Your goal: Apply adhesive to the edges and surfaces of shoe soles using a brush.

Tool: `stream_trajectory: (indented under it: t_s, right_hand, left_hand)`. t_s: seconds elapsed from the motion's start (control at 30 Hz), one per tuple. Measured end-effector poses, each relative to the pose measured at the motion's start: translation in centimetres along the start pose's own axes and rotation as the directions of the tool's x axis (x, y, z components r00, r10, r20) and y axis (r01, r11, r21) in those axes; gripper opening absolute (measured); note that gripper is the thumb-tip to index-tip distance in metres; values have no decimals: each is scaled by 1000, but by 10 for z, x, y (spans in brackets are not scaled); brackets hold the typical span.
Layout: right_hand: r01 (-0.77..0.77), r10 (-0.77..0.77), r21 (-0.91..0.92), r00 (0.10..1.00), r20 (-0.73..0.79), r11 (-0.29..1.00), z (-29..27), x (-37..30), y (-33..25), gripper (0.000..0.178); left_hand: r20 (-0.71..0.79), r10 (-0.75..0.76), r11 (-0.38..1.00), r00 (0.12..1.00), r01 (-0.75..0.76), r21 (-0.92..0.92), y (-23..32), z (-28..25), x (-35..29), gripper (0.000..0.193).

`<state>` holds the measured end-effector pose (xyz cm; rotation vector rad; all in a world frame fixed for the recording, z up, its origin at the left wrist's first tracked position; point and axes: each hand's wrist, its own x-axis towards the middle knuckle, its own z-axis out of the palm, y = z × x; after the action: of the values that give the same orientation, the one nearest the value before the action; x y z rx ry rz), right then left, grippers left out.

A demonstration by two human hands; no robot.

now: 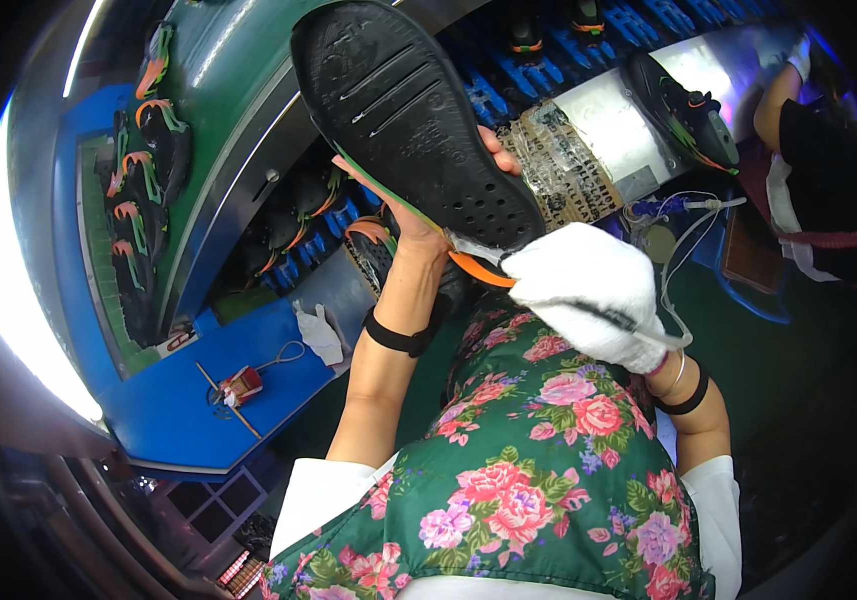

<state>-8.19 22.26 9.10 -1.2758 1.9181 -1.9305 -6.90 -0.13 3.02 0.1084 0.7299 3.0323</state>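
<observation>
Shoe: sole upward, long axis upper left to lower right, clasped from behind by the left hand, fingers curled around both edges. Right hand, gloved: at the shoe's lower end, fingers closed around a slim tool

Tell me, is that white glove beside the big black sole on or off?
On: the white glove covers the right hand, with forearm skin showing past its cuff.

A head-worn fisheye looks down from close above the left hand and right hand
</observation>
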Motion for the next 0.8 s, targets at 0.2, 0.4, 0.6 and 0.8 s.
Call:
stream_trajectory:
  t_s: [0.2,0.4,0.6,0.8]
  right_hand:
    - [-54,54,9,998,-35,998,-1,-5,2,14]
    - [-63,63,23,998,-16,998,-5,-7,4,17]
    - [-27,26,23,998,51,999,-12,-8,5,21]
    - [47,-43,-54,996,79,997,-8,-11,-1,24]
  left_hand:
    - [62,3,1000,998,-5,28,4,-1,3,105]
    - [54,-33,994,998,27,106,8,-2,4,96]
    - [91,-53,987,994,39,154,8,1,6,102]
    - [51,-44,985,998,35,167,7,-3,6,122]
